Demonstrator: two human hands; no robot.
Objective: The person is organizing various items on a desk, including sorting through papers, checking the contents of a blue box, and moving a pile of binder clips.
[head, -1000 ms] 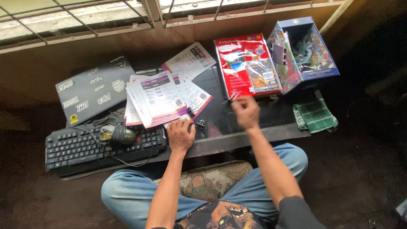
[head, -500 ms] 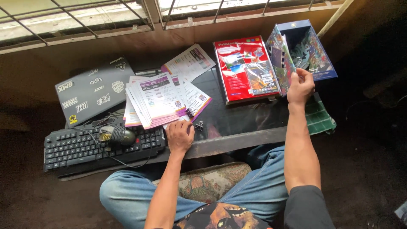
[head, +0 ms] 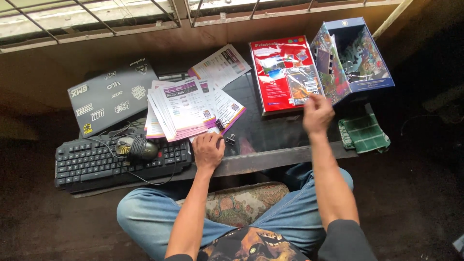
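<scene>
On the dark table (head: 270, 140), left hand (head: 208, 151) presses flat on leaflets (head: 186, 110); right hand (head: 316, 113) hovers (grip unclear).

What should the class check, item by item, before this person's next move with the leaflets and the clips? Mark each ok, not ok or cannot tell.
1. Left hand rests on the near edge of the leaflet stack: ok.
2. Leaflet stack squared up: not ok, the sheets are fanned and loose ones lie beside it.
3. A binder clip lies within reach, just right of the left hand: ok.
4. Right hand holds a clip: cannot tell, the fingers are blurred.
5. Open patterned box stands upright: not ok, it lies tipped with its opening facing up.
6. Red paper pack lies apart from the leaflets: ok.
</scene>
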